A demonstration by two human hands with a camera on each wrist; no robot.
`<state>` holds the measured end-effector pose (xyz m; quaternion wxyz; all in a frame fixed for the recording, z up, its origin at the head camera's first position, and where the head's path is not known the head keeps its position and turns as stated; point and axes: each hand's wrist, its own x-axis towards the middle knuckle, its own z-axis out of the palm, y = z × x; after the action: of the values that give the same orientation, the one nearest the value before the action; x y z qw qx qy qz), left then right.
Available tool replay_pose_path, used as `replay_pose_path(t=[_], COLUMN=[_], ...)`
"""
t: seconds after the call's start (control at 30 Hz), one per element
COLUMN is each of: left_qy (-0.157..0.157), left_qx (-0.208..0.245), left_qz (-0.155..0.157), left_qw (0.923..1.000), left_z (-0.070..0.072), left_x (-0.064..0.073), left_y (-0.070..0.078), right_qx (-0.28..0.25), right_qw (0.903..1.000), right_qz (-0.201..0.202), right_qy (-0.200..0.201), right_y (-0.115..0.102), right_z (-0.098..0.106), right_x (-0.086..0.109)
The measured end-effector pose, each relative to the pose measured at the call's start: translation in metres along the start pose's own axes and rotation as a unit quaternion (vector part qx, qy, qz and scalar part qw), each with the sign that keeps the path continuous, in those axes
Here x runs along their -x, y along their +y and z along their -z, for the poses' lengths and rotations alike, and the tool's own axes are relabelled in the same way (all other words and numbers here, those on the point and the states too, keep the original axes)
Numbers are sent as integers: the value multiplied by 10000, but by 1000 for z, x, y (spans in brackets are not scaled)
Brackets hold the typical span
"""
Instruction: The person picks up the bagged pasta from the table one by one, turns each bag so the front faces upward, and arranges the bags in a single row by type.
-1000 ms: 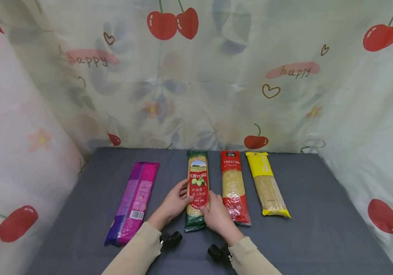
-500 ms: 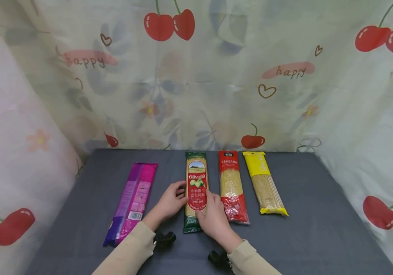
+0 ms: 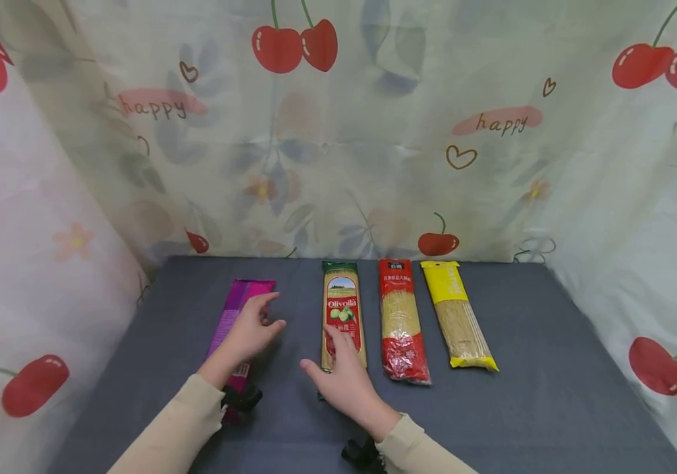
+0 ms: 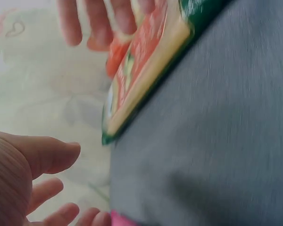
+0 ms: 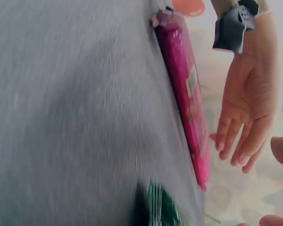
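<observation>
My left hand [image 3: 251, 334] hovers over the purple-pink noodle packet [image 3: 230, 316] on the left, its fingers loosely bent around nothing. In the right wrist view that pink packet [image 5: 184, 89] lies flat on the cloth, with the left hand [image 5: 247, 103] above it. My right hand [image 3: 347, 382] is spread over the lower part of the green-and-red spaghetti packet [image 3: 341, 289], hiding its bottom end. Seen from the left wrist, the spaghetti packet [image 4: 148, 61] lies beyond the thumb, with right-hand fingers [image 4: 99, 21] over it.
Right of the spaghetti lie a red pasta packet [image 3: 400, 316] and a yellow-ended noodle packet [image 3: 460, 319], roughly side by side. All rest on a dark grey tablecloth [image 3: 528, 408]. Cherry-print curtains [image 3: 326, 131] enclose the back and sides.
Both hands have come off the spaghetti packet. The left hand has moved left to above the purple-pink packet; the right has shifted slightly left and spread its fingers. The packets stay in place.
</observation>
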<state>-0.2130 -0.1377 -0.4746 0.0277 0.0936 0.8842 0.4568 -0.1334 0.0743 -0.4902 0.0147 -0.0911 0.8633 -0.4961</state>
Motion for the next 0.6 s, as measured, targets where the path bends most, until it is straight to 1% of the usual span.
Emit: replay_pose_path(t=[0.13,0.2,0.33,0.43,0.6], left_qy=[235,301,305,339,267], left_qx=[-420,-460,-547,-604,-489], left_qz=[143,229,304,361,294], left_qw=[9987,9982,9976,9969,9980], left_z=[19,25,36,42,48], left_x=[2,3,2,0,-6], left_y=[-10,-15,-24,-32,-42], right_qx=[-336,-416,-261,-82,152], right_qw=[9992,9987,9984,9973,9943], right_qz=[51,73,154,171,150], right_qy=[-213,-293,-484,-703,-1047], right_y=[-5,-8,-13,-16,-18], right_z=[-12,-17,-29,-38,-54], right_x=[1,2,3,3,3])
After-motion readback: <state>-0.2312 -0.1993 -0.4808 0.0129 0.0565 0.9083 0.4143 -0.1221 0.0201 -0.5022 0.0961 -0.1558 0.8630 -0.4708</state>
